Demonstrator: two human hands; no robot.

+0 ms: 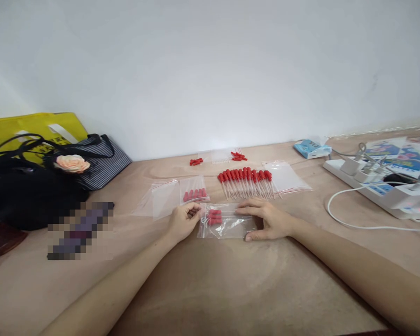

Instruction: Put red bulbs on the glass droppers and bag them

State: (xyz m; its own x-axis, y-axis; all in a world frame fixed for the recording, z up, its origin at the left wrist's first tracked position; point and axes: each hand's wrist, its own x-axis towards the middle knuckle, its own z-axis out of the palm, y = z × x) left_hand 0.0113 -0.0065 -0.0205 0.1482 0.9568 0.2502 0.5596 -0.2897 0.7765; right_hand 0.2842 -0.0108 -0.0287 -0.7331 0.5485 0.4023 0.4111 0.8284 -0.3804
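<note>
A clear zip bag (231,229) lies flat on the table between my hands, with red rubber bulbs (215,217) showing in its left part and thin clear tubes running right from them. My left hand (186,220) is closed, its thumb and fingers pinching the bag's left edge. Spread over the bag's right end, my right hand (266,218) has its thumb apart from the fingers. Just beyond it, a row of red-bulbed droppers (245,176) lies side by side. To the left is another clear bag (196,183) with several red bulbs in it.
Flat clear bags (166,198) lie at left, another bag (289,177) at right. Small red bulb piles (196,162) sit near the wall. A power strip (371,186) with a white cable and a tissue pack (311,148) stand right; a striped bag (105,161) and blurred-out object (82,231) left.
</note>
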